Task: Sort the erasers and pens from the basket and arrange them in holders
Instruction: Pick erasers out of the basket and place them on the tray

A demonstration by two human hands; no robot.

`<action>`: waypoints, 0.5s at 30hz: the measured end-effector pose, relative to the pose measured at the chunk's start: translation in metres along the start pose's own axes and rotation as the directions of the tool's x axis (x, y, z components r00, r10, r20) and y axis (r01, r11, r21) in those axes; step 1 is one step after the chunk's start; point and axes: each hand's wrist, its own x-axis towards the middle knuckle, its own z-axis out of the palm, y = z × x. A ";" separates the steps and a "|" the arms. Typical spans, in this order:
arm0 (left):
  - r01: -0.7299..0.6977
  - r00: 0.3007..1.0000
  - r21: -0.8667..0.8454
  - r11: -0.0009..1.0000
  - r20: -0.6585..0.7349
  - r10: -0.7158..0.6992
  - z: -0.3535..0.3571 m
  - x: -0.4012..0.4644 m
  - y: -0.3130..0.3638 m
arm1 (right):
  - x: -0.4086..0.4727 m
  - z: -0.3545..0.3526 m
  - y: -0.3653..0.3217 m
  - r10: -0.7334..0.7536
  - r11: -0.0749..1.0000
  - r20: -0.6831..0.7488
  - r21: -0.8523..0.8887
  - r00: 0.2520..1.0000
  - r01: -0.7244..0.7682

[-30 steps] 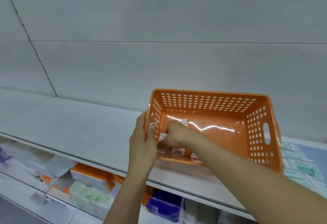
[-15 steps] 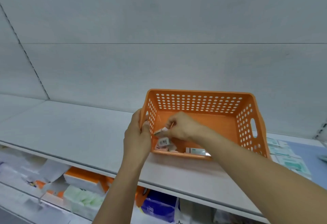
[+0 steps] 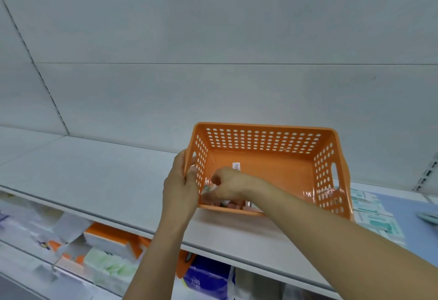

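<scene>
An orange basket (image 3: 265, 143) with perforated walls sits on a pale grey shelf (image 3: 94, 171), tipped so that its open top faces the camera. The left hand (image 3: 181, 186) holds the basket's left wall, fingers curled round the rim by the handle slot and thumb on the inner side of the wall. The right hand (image 3: 227, 184) reaches into the basket's near left corner, where its curled fingers pinch a small wrapped eraser (image 3: 208, 188); the wrapper is too blurred to read. More small erasers (image 3: 231, 204), pinkish and white, lie in a loose cluster along the basket's near edge, just beneath that hand and partly hidden by it. A white sticker (image 3: 236, 166) lies on the basket floor further back. No pens can be made out inside.

To the right of the basket, flat teal-and-white packets (image 3: 369, 214) lie on the shelf. On the shelf below, orange-and-white boxes (image 3: 111, 240) and a blue packet (image 3: 208, 280) show, blurred.
</scene>
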 end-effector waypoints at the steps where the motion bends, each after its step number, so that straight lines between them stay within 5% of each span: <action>1: 0.001 1.000 -0.004 1.000 -0.006 -0.001 0.000 0.000 0.000 | 0.002 0.005 -0.002 -0.003 1.000 0.005 -0.012 1.000 0.003; 7: 0.002 1.000 -0.020 1.000 -0.007 -0.002 0.000 -0.003 0.002 | 0.008 0.015 -0.006 -0.034 0.961 -0.085 -0.277 0.996 0.010; 12: 0.007 1.000 -0.007 1.000 0.008 -0.007 -0.001 -0.001 0.005 | 0.009 0.009 0.001 -0.022 0.985 -0.022 -0.170 1.000 0.018; 15: -0.010 0.999 -0.003 1.000 0.034 0.010 -0.001 0.002 0.006 | 0.004 -0.006 0.007 0.021 0.999 -0.043 0.038 0.999 -0.019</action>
